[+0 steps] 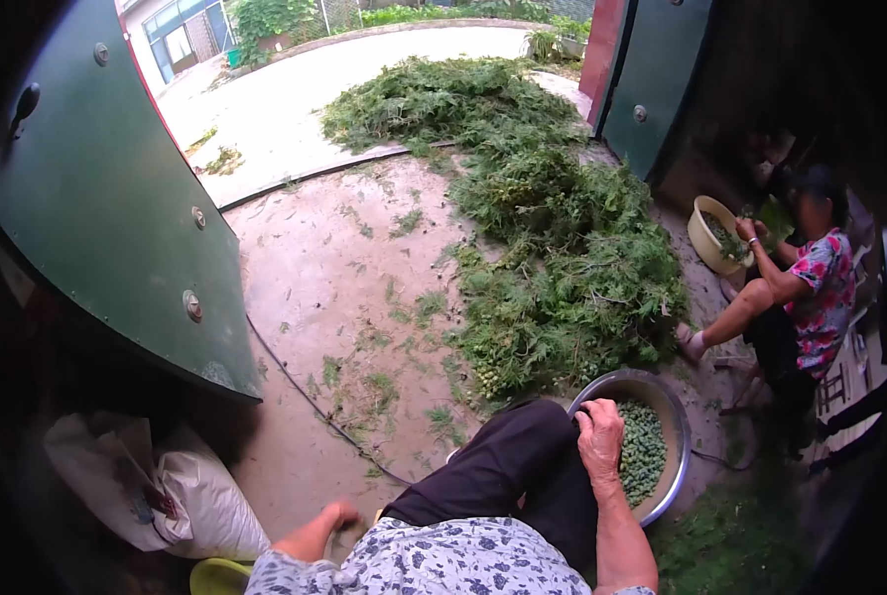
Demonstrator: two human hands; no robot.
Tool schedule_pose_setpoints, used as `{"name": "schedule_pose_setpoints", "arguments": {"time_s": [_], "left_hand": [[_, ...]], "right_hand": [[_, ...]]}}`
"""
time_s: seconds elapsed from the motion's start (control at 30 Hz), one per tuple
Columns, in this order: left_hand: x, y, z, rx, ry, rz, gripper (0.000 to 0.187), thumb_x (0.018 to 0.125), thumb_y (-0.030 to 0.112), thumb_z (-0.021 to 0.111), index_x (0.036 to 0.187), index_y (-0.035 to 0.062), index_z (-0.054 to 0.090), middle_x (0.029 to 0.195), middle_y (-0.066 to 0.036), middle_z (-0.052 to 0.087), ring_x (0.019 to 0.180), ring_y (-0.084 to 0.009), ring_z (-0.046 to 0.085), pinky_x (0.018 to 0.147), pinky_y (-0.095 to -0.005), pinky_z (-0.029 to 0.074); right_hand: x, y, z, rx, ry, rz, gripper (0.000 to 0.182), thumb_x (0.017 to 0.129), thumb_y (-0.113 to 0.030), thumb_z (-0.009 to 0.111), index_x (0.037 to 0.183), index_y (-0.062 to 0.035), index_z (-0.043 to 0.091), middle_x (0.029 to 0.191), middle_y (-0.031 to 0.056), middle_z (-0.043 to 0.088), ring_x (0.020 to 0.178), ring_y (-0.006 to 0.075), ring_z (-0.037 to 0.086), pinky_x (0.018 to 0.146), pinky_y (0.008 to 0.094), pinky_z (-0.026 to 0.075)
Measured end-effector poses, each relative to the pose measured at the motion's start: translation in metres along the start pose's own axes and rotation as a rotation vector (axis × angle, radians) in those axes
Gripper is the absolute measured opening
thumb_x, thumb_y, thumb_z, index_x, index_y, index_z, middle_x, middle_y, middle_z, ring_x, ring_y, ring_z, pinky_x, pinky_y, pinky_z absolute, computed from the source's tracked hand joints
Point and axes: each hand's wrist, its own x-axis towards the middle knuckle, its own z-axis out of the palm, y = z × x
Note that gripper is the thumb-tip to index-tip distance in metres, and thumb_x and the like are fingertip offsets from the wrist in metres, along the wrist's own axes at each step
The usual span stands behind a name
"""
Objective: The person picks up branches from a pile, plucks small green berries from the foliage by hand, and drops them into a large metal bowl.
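My right hand [602, 438] is over the left side of a metal basin [674, 397], close to my right knee. Its fingers are bent and drawn together; whatever they may hold is too small or hidden to make out. Inside the basin lie many small green cones or berries [642, 451]. My left hand [338, 516] is low beside my left hip, smeared and partly hidden, so its fingers cannot be read. A large heap of green conifer branches [572, 268] spreads across the floor just beyond the basin.
A seated person [825, 278] at the right works over a cream basin [706, 238]. Green metal doors [116, 208] stand swung back. A black cable [310, 397] crosses the floor. White sacks [200, 486] and a yellow-green container [215, 577] sit at the lower left.
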Motion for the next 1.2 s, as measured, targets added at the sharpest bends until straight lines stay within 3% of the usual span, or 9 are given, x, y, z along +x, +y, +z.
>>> {"name": "schedule_pose_setpoints", "arguments": {"time_s": [0.07,0.13,0.17,0.23,0.33,0.4,0.63,0.8,1.2], "left_hand": [[-0.001,0.031,-0.157,-0.098,-0.002,0.002,0.031,0.072,0.029,0.060,0.087,0.0022,0.066,0.091,-0.012,0.066,0.081,-0.0306,0.062,0.072,-0.0390,0.049],[-0.029,0.030,-0.343,-1.447,1.150,0.107,0.039,0.077,0.026,0.061,0.112,0.0082,0.059,0.108,-0.014,0.060,0.102,-0.0233,0.056,0.085,-0.0338,0.044],[-0.086,0.069,-0.431,-1.475,1.349,0.601,0.067,0.081,0.032,0.060,0.136,0.0077,0.032,0.133,-0.016,0.040,0.122,-0.0275,0.039,0.101,-0.0420,0.029],[-0.178,0.123,-0.545,-1.390,1.477,0.826,0.072,0.084,0.036,0.056,0.140,0.0076,0.021,0.140,-0.012,0.032,0.128,-0.0273,0.030,0.102,-0.0555,0.017],[-0.251,0.165,-0.603,-1.132,1.368,1.307,0.038,0.088,0.027,0.054,0.120,0.0073,0.050,0.117,-0.009,0.056,0.112,-0.0224,0.050,0.097,-0.0402,0.034],[-0.240,0.183,-0.590,-1.476,1.194,1.490,0.037,0.089,0.029,0.054,0.118,0.0057,0.051,0.112,-0.010,0.058,0.105,-0.0211,0.054,0.089,-0.0345,0.039],[-0.028,0.184,-0.391,-1.353,0.893,0.365,0.027,0.078,0.021,0.063,0.096,0.0009,0.063,0.076,-0.004,0.061,0.069,-0.0114,0.055,0.064,-0.0258,0.046],[0.070,0.152,-0.250,-1.400,0.459,-0.003,0.029,0.075,0.013,0.063,0.098,-0.0045,0.060,0.076,-0.007,0.063,0.060,-0.0129,0.056,0.050,-0.0239,0.042],[0.186,0.164,-0.341,-0.775,0.613,0.264,0.042,0.076,0.020,0.058,0.107,-0.0077,0.056,0.100,-0.019,0.062,0.086,-0.0240,0.061,0.077,-0.0346,0.049]], "right_hand": [[0.001,-0.001,0.000,-0.007,0.023,-0.026,0.018,0.071,-0.006,0.063,0.089,-0.0013,0.061,0.092,0.0117,0.057,0.088,0.0293,0.055,0.078,0.0380,0.040],[0.002,-0.003,0.001,0.009,0.052,-0.045,0.016,0.071,-0.004,0.062,0.087,-0.0004,0.061,0.091,0.0126,0.058,0.087,0.0299,0.056,0.077,0.0378,0.041],[0.003,0.000,0.002,0.016,0.076,-0.062,0.016,0.072,-0.004,0.062,0.087,-0.0002,0.061,0.091,0.0130,0.058,0.085,0.0305,0.056,0.076,0.0381,0.042],[0.003,0.000,0.001,0.042,0.112,-0.068,0.015,0.073,-0.002,0.062,0.087,0.0003,0.061,0.090,0.0136,0.058,0.083,0.0312,0.057,0.073,0.0381,0.044],[0.000,-0.001,-0.006,0.100,0.170,-0.033,0.013,0.074,0.000,0.061,0.087,0.0012,0.062,0.089,0.0137,0.059,0.081,0.0294,0.058,0.072,0.0353,0.046],[-0.003,-0.001,-0.011,0.147,0.232,0.035,0.011,0.076,0.001,0.061,0.087,0.0015,0.062,0.089,0.0129,0.060,0.082,0.0269,0.059,0.074,0.0328,0.046],[-0.013,0.007,-0.025,0.102,0.258,0.115,0.009,0.079,0.001,0.059,0.088,0.0013,0.062,0.088,0.0095,0.061,0.082,0.0202,0.058,0.074,0.0288,0.046],[-0.015,0.007,-0.030,0.092,0.242,0.182,0.009,0.081,0.001,0.058,0.089,0.0014,0.062,0.090,0.0087,0.061,0.083,0.0192,0.058,0.075,0.0282,0.046],[-0.006,0.006,-0.031,0.210,0.266,0.357,0.010,0.082,0.007,0.052,0.088,0.0054,0.060,0.091,0.0123,0.057,0.080,0.0188,0.057,0.070,0.0271,0.051]]}}
